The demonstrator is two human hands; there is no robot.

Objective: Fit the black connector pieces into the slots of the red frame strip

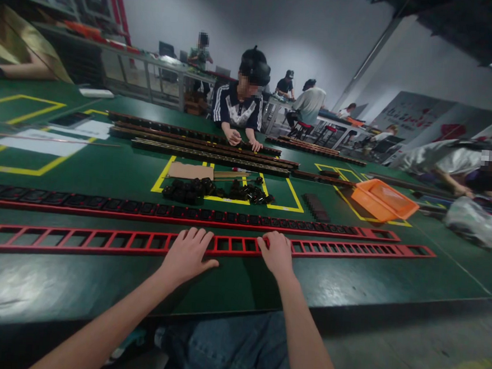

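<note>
A long red slotted frame (149, 244), like a narrow ladder, lies flat across the table in front of me. My left hand (188, 252) rests on top of it with the fingers stretched over the slots and the thumb held apart. To the right, my right hand (277, 254) has its fingers curled over the same frame; its fingertips are partly hidden. Just beyond lies a second red frame (377, 234), its slots filled with black square pieces (113, 204). Behind that is a heap of loose black parts (190, 189).
A cardboard piece (191, 171) and thin sticks lie behind the heap. Dark long strips (214, 155) lie farther back, where a co-worker's hands (243, 140) touch them. An orange bin (383, 201) and a plastic bag (479, 221) stand right. The green table (230, 290) has yellow tape outlines.
</note>
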